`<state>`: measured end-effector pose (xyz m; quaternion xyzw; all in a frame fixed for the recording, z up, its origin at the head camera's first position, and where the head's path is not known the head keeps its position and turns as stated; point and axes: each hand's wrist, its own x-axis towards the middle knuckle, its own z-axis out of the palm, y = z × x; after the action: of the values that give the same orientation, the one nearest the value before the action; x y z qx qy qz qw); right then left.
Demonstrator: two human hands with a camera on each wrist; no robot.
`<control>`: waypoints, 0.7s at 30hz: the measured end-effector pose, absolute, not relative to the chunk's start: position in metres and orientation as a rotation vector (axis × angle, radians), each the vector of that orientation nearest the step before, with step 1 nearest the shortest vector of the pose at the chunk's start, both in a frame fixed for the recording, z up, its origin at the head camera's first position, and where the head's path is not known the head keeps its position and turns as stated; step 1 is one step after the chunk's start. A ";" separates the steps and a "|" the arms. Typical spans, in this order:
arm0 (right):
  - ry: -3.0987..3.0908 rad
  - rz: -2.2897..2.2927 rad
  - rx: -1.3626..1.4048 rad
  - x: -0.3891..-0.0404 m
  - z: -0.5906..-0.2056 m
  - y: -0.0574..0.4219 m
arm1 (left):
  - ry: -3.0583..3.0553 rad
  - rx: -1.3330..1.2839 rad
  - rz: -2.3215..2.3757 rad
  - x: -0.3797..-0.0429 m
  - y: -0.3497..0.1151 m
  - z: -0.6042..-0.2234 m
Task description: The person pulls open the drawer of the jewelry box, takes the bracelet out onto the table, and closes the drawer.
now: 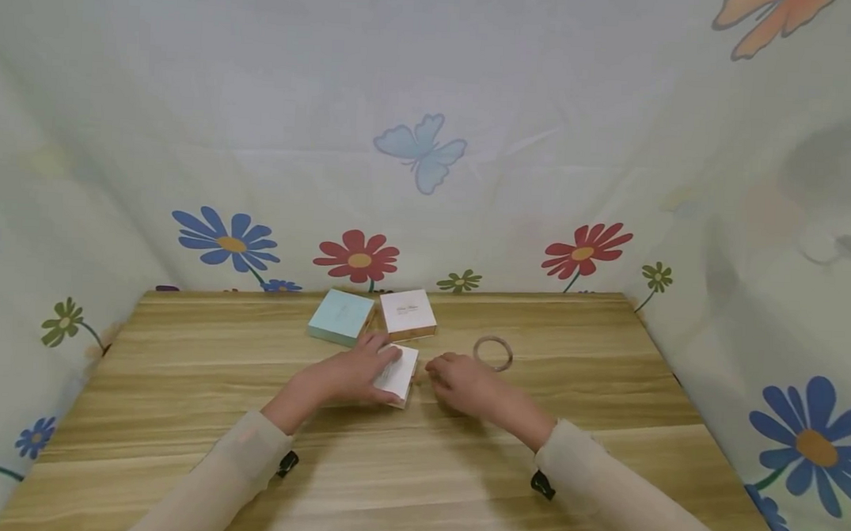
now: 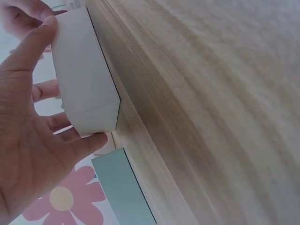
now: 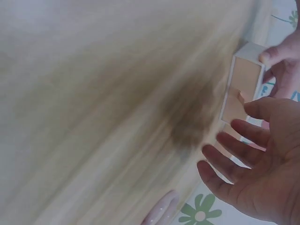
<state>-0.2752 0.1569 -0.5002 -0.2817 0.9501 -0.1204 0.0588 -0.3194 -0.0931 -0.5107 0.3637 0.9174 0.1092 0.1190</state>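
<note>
On the wooden table, a small white box (image 1: 398, 373) sits under my left hand (image 1: 357, 371). That hand grips it by its edges, the thumb on the near side and the other fingers round the far side, as the left wrist view shows. The box's right end is a tan drawer front (image 3: 241, 84) with a small ribbon pull tab (image 3: 240, 96). My right hand (image 1: 463, 384) is just right of that end, fingers loosely bent and apart, thumb tip right by the tab. A round bangle (image 1: 493, 353) lies beyond my right hand.
Behind the small box stand a mint-green box (image 1: 342, 316) and a larger white box (image 1: 408, 313) with a brownish side, side by side. A flower-printed curtain (image 1: 427, 218) borders the table (image 1: 567, 446) at the back and both sides.
</note>
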 end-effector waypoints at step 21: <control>2.947 -0.352 -0.896 -0.246 -0.520 0.175 | 2.670 1.189 0.267 -0.324 -0.103 -0.514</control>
<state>-0.2461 0.1750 -0.5198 -0.2890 0.9503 -0.1137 0.0208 -0.3240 -0.1025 -0.5141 0.4029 0.9049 0.0906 0.1033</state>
